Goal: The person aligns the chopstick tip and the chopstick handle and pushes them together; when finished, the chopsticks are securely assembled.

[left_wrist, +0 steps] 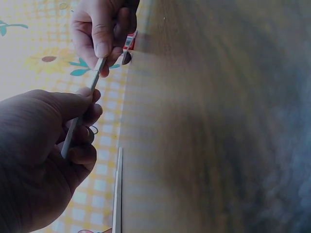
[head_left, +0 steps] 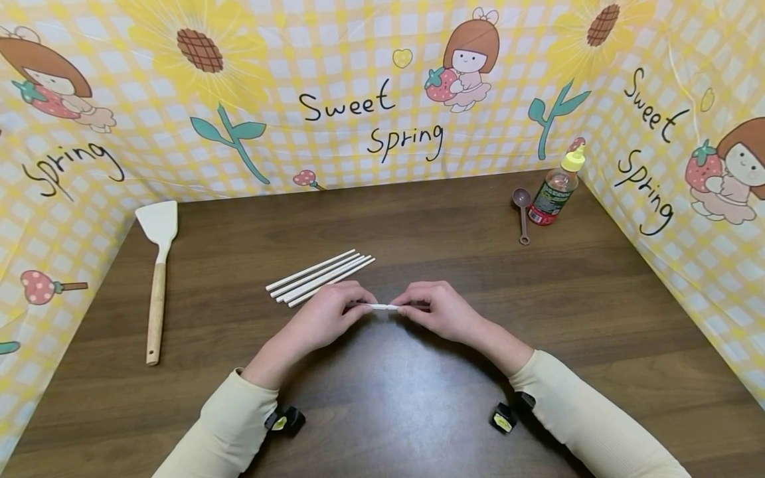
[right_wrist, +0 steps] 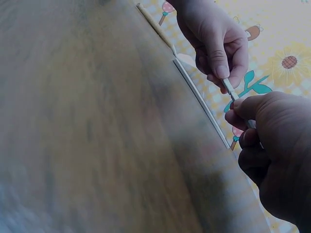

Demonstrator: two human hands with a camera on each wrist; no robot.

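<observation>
My left hand and right hand face each other over the middle of the table, each pinching one half of a slim white straw between thumb and fingers. Between the thumbs, a short stretch of the straw shows, with a notch or crease at its middle. In the left wrist view, the straw runs back across the left palm. The right wrist view shows both thumbs lying along the straw. Several more white straws lie side by side on the table, just beyond the left hand.
A white spatula with a wooden handle lies at the left of the brown table. At the back right, a brown measuring spoon lies beside a yellow-capped bottle. Patterned yellow cloth walls in the back and sides.
</observation>
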